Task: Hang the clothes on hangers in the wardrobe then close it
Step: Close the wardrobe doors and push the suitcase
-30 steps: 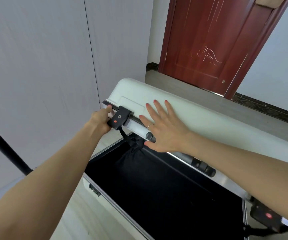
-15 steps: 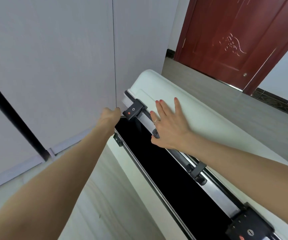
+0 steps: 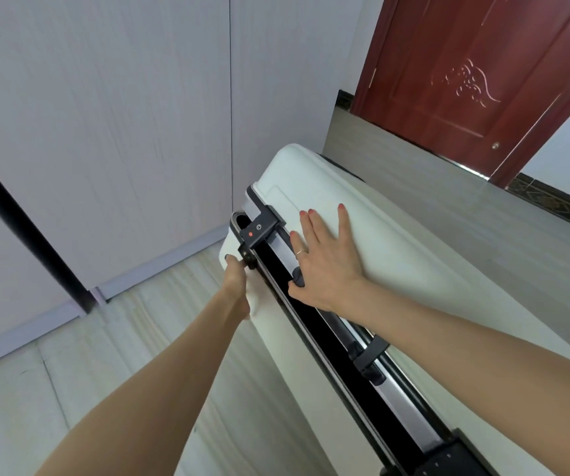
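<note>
White hard-shell suitcase (image 3: 396,262) lying on pale wood floor (image 3: 53,389), lid nearly down, only a narrow dark gap left along the silver frame. Right hand (image 3: 328,259) laid flat on the lid near the front edge, fingers straight and spread, thumb hooked down over the rim by a black handle mount; nothing gripped, just pressing. Left hand (image 3: 237,286) down at the lower shell's corner, just below the black latch (image 3: 259,230) with its red dot; fingers curled against the shell edge, a dark-nailed fingertip touching the lower catch piece; cannot tell whether anything is truly pinched. Second black latch (image 3: 369,359) further along the frame toward the camera. No clothes visible through the gap, interior only black. Grey wardrobe doors (image 3: 122,115) shut, standing just behind the suitcase's far end. Black pole (image 3: 29,228) slanting across at left, foot near the wardrobe base. Red-brown door (image 3: 475,73) beyond, at upper right.
</note>
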{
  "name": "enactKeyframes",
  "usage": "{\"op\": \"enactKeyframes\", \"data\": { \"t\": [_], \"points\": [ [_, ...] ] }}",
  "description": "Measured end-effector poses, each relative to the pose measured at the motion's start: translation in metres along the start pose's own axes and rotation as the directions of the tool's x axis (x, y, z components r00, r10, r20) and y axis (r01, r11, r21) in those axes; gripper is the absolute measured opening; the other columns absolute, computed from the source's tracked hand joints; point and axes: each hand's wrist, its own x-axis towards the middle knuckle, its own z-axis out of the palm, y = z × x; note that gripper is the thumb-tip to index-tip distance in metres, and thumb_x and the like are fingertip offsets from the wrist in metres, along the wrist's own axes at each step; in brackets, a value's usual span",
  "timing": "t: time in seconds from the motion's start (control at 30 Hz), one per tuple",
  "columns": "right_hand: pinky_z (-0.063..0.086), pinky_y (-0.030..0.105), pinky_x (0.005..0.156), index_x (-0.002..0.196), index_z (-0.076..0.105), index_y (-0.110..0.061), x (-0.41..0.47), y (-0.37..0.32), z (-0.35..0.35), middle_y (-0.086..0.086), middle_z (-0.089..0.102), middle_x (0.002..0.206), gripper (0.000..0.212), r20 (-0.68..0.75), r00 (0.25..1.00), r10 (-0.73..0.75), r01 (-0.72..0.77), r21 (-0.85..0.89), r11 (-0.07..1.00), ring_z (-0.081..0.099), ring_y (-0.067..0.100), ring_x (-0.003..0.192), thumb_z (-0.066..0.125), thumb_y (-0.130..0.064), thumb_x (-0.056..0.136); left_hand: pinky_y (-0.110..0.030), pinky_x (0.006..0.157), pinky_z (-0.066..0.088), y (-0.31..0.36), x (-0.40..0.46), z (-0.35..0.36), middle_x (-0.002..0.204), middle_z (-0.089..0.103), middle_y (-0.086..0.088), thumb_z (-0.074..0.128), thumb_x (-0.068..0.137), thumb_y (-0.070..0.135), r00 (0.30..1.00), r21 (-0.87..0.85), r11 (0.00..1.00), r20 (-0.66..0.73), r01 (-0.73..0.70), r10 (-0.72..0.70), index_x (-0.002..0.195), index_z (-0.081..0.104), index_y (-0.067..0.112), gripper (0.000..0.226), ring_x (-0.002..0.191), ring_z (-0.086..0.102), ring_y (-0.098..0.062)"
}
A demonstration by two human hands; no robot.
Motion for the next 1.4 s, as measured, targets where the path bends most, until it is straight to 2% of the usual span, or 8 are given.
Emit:
{"op": "enactKeyframes", "data": {
  "t": [0.23,0.4,0.47,0.57,0.7,1.0,1.2,1.4],
  "points": [
    [-0.008,0.067,0.107,0.151,0.010,-0.023,0.005,0.029,0.009,0.009,-0.003,0.159,0.080,0.003,1.000,0.008,-0.008,0.020,1.000,-0.009,0.027,0.146,0.017,-0.070,0.086,-0.043,0.114,0.012,-0.007,0.011,0.026,0.155,0.017,0.007,0.013,0.094,0.060,0.983,0.043,0.985,0.081,-0.169,0.166,0.145,0.027,0.035,0.058,0.143,0.013,-0.016],
    [0.009,0.063,0.108,0.144,0.030,-0.026,0.010,0.070,0.010,0.006,0.024,0.147,0.065,-0.012,0.991,0.131,-0.129,0.097,0.987,0.017,0.026,0.138,0.029,-0.061,0.088,-0.048,0.116,0.002,0.008,0.018,0.053,0.156,-0.003,0.015,0.020,0.090,0.064,0.941,0.216,0.922,0.175,-0.322,0.288,0.147,0.005,0.042,0.063,0.145,-0.007,-0.013],
    [0.022,0.055,0.103,0.141,0.035,-0.028,0.010,0.088,0.013,0.005,0.034,0.137,0.060,-0.022,0.983,0.180,-0.177,0.118,0.977,0.029,0.025,0.128,0.030,-0.059,0.089,-0.053,0.116,0.004,0.016,0.015,0.066,0.156,-0.009,0.017,0.022,0.094,0.055,0.908,0.361,0.838,0.250,-0.409,0.335,0.145,0.002,0.046,0.056,0.145,-0.009,-0.020],
    [0.032,0.044,0.091,0.138,0.038,-0.026,0.008,0.120,0.021,0.003,0.041,0.130,0.055,-0.036,0.969,0.245,-0.237,0.150,0.960,0.036,0.024,0.119,0.030,-0.055,0.093,-0.062,0.111,0.004,0.022,0.006,0.097,0.154,-0.010,0.019,0.027,0.097,0.044,0.846,0.699,0.508,0.279,-0.503,0.454,0.143,-0.001,0.049,0.054,0.143,-0.009,-0.025],
    [0.033,0.042,0.095,0.138,0.038,-0.019,0.009,0.153,0.037,0.002,0.044,0.134,0.049,-0.046,0.955,0.292,-0.274,0.236,0.932,0.037,0.023,0.123,0.029,-0.045,0.098,-0.064,0.109,-0.003,0.033,0.006,0.133,0.155,-0.009,0.012,0.026,0.095,0.050,0.763,0.826,0.220,0.332,-0.519,0.554,0.145,0.002,0.042,0.056,0.142,-0.015,-0.026],
    [0.008,0.065,0.108,0.149,0.006,-0.034,-0.009,0.228,0.072,-0.002,-0.007,0.158,0.094,0.152,0.945,0.291,-0.326,0.342,0.881,-0.013,0.026,0.145,0.033,-0.084,0.073,-0.055,0.114,0.003,0.061,0.004,0.205,0.157,-0.008,0.006,0.021,0.092,0.060,0.730,0.879,0.004,0.393,-0.477,0.559,0.147,-0.001,0.038,0.063,0.144,-0.010,-0.028],
    [0.005,0.062,0.110,0.148,-0.018,-0.023,-0.011,0.257,0.089,0.010,-0.020,0.156,0.118,0.195,0.906,0.376,-0.423,0.395,0.816,-0.017,0.028,0.145,0.037,-0.088,0.067,-0.056,0.114,0.004,0.081,-0.008,0.234,0.157,-0.007,0.005,0.020,0.092,0.062,0.779,0.912,-0.111,0.397,-0.395,0.485,0.146,-0.001,0.038,0.063,0.144,-0.005,-0.027],
    [0.012,0.047,0.115,0.151,-0.005,-0.012,-0.005,0.300,0.100,0.016,0.002,0.157,0.123,0.298,0.856,0.421,-0.514,0.421,0.747,0.005,0.033,0.144,0.043,-0.087,0.065,-0.057,0.113,0.000,0.096,0.003,0.264,0.157,0.000,0.005,0.018,0.092,0.061,0.722,0.873,-0.266,0.488,-0.409,0.491,0.145,0.005,0.041,0.058,0.144,0.000,-0.026]
  ]
}}
